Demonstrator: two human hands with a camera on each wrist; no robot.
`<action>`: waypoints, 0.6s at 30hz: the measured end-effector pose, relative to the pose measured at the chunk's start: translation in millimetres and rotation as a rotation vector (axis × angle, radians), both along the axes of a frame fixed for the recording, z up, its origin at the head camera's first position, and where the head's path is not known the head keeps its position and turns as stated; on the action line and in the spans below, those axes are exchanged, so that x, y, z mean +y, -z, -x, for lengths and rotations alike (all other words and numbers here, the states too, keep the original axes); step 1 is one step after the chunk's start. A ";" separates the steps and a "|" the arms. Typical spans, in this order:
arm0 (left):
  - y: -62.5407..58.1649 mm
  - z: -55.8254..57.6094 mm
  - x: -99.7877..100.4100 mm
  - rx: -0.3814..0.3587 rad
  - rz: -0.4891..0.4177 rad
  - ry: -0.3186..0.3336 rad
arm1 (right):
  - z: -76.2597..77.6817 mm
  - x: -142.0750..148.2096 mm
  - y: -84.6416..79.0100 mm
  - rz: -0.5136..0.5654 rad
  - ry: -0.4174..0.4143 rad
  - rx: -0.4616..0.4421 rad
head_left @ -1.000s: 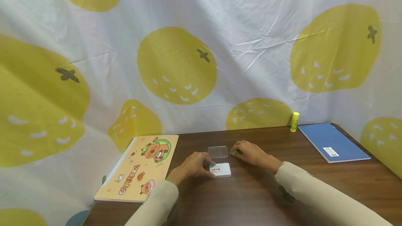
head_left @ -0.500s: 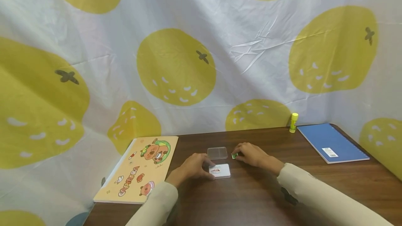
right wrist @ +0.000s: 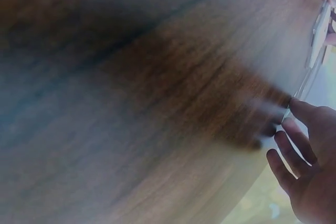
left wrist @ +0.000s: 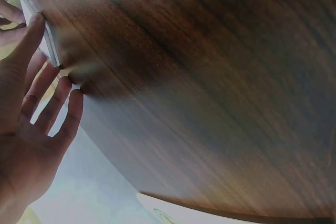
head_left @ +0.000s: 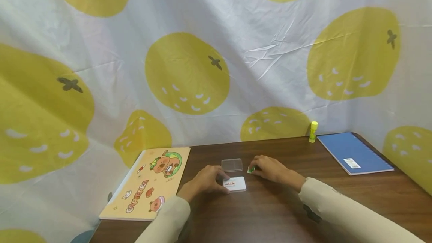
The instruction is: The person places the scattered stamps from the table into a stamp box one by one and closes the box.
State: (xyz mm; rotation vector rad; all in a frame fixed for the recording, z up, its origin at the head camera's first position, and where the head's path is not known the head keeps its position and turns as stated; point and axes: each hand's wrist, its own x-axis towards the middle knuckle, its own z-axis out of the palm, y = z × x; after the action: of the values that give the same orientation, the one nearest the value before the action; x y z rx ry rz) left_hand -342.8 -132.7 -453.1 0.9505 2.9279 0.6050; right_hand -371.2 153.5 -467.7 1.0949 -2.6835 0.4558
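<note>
A small flat box of white cards, with a reddish print on its left part, lies on the dark wooden table. My left hand holds it at its left end, thumb on the near edge and fingers at the far side; the left wrist view has the thumb against the box's edge. Behind it lies a clear plastic lid. To the lid's right, my right hand pinches a small green-and-white card low over the table, most of it hidden by the fingers.
A capybara-print book lies at the left edge of the table. At the back right a yellow glue stick stands upright beside a blue spiral notebook. A fruit-patterned curtain hangs behind.
The right hand has shifted slightly with the small green card, which turned and shows more of its face. The left hand stays on the card box. The head view has drifted a little.
</note>
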 end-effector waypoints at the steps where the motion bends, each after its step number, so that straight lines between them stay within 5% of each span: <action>1: -0.1 -0.2 -0.1 0.003 -0.002 0.005 | -1.3 0.2 -0.2 0.004 0.000 -0.009; 18: 3.9 2.7 -0.2 0.014 0.005 0.012 | -10.6 0.7 -2.9 0.042 -0.030 -0.052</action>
State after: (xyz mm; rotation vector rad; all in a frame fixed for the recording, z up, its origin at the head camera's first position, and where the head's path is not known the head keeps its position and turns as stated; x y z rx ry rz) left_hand -345.5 -132.9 -457.0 0.9755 2.9317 0.5926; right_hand -360.5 154.2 -464.8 1.1285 -2.6918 0.5505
